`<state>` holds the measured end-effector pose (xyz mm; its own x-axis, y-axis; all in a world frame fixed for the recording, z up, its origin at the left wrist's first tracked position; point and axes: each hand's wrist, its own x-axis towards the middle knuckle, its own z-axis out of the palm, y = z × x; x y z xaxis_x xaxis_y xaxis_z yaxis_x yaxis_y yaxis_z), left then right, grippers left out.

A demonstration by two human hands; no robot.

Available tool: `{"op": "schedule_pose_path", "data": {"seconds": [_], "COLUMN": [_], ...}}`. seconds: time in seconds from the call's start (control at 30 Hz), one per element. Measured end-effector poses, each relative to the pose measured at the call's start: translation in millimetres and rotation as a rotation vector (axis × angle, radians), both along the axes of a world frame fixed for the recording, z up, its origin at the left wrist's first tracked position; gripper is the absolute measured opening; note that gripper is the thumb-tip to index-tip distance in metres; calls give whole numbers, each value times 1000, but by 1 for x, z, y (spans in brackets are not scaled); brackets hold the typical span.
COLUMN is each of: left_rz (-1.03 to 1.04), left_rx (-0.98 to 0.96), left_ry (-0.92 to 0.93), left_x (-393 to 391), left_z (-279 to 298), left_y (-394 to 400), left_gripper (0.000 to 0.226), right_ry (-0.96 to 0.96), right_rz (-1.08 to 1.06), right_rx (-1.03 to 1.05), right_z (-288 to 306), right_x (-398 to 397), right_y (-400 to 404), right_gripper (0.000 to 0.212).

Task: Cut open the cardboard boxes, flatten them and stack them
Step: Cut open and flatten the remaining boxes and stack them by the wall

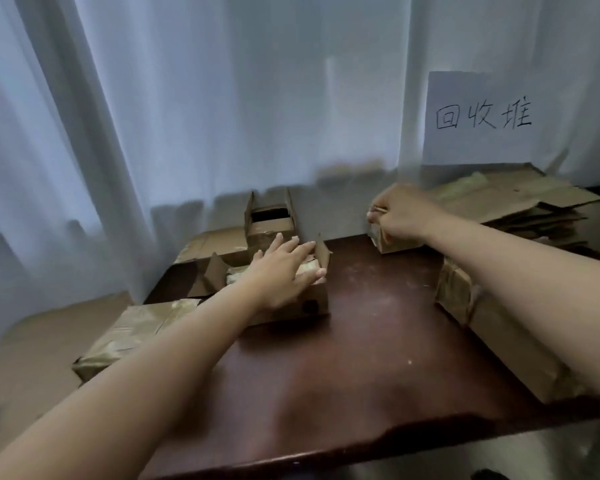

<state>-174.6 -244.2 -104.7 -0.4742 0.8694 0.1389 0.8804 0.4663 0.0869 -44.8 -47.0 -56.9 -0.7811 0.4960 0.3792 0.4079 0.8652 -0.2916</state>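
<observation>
Frame centre, dark counter (361, 341): left hand (284, 271) flat, fingers straight, on open cardboard box (305, 303); right hand (400, 216) gripping small box (390, 242) beside flattened stack (520, 202); one-handed pull may topple stack.

Dim, curtain-filtered backlight; soft blur

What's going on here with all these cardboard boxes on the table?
A person is breaking down boxes. The left hand rests with straight fingers on an opened box on the brown table. The right hand grips a small box near the flattened stack under a paper sign. Taped boxes wait at both sides.
</observation>
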Motion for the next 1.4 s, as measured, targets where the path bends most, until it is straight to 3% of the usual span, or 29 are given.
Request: {"op": "schedule_pose_path", "data": {"seconds": [0.17,0.37,0.47,0.6,0.7,0.8,0.97,1.07,1.2,1.4], "left_rz": [50,32,35,75,148,130,31,-40,-168,-355], "left_rx": [124,225,210,43,-130,-192,57,238,371,502], "left_ry": [-22,-11,24,120,161,212,165,167,45,-440], "left_x": [-51,-84,-104,-130,-142,-148,-141,-127,-105,-54], "left_z": [-1,2,-1,3,2,-5,1,22,56,75], "left_y": [-38,8,39,66,77,80,69,60,39,-20], "left_gripper": [63,62,67,89,106,85,66,63,65,56], "right_ry": [-1,-56,12,-59,-113,-156,-194,-202,-102,256], "right_rz": [-28,-38,17,44,6,-7,-122,-243,-368,-238], "right_rx": [-73,-126,-298,-475,-403,-428,-402,-342,-307,-371], "right_z": [-20,-36,-39,-44,-53,-61,-55,-46,-43,-24], "right_x": [-28,-59,-67,-82,-95,-97,-84,-68,-48,-30], "right_y": [-13,5,6,-8,-12,-13,-2,7,18,11], "right_gripper": [21,17,36,57,45,17,7,15,6,43]}}
